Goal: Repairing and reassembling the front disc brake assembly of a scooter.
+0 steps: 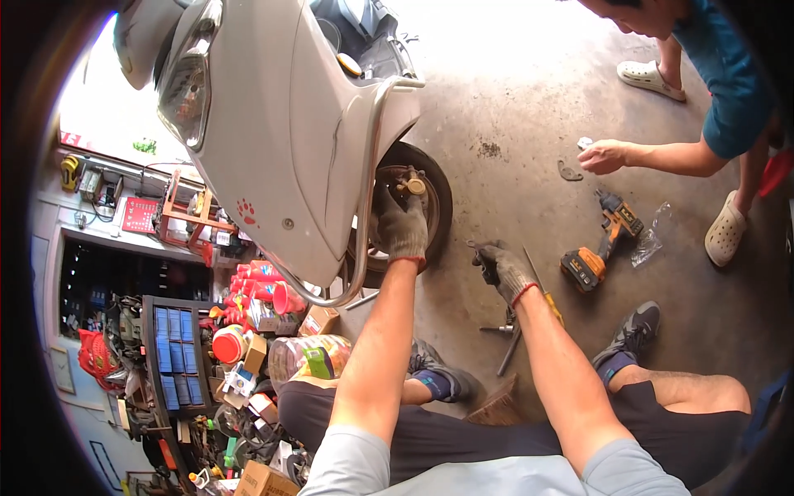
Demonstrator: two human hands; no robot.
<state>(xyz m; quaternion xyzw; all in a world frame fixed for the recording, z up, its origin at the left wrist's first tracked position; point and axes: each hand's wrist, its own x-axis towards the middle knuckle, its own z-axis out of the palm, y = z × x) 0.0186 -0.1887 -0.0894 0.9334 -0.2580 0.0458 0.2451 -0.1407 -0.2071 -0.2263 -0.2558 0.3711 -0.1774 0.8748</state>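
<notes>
A white scooter (273, 124) stands at the upper left, its wheel (442, 202) beside a bent metal guard bar. My left hand (400, 230), in a grey work glove with dark fingers, is at the wheel's hub, closed around the brake caliper (416, 187), which has a round brass-coloured end. Part of its grip is hidden by the glove. To the right of the wheel, over the floor, my gloved right hand (506, 269) has its fingers drawn together. A small dark metal bit shows at its fingertips, too small to name.
An orange and black cordless impact driver (610, 240) lies on the right, by a clear plastic bag (653, 236). A screwdriver (552, 306) and a T-handled tool (509, 351) lie below my right hand. Another person's hand (604, 156) holds something white near a curved metal piece (569, 171).
</notes>
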